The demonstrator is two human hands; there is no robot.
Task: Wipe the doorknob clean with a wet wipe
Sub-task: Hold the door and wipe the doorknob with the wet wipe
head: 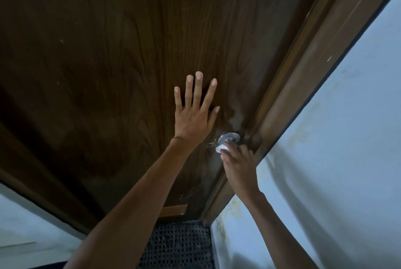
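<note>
— What fills the view?

— A dark wood-grain door (pixel 108 51). A pale wall (pixel 336 160) stands to its right, and a brown frame (pixel 303 73) runs between the two. A dark perforated mat (pixel 178 247) lies at the foot of the door.

— And the person's left hand?

— The left hand (pixel 194 114) lies flat on the door, up and left of the knob. Its fingers are straight and spread apart, with the palm against the wood. It holds nothing.

— The right hand?

— The right hand (pixel 239 166) is at the door's right edge, lower than the left. Its fingers are curled over a white wipe (pixel 222 149), which is bunched under the fingertips and pressed to the knob.

— Where exactly is the knob?

— The knob (pixel 229 136) sits near the door's right edge, just beside the frame. Only its shiny metal upper part shows, above the right fingertips. The rest is hidden under the wipe and the hand. The wipe touches its lower left side. The left thumb is near the knob but apart from it.
</note>
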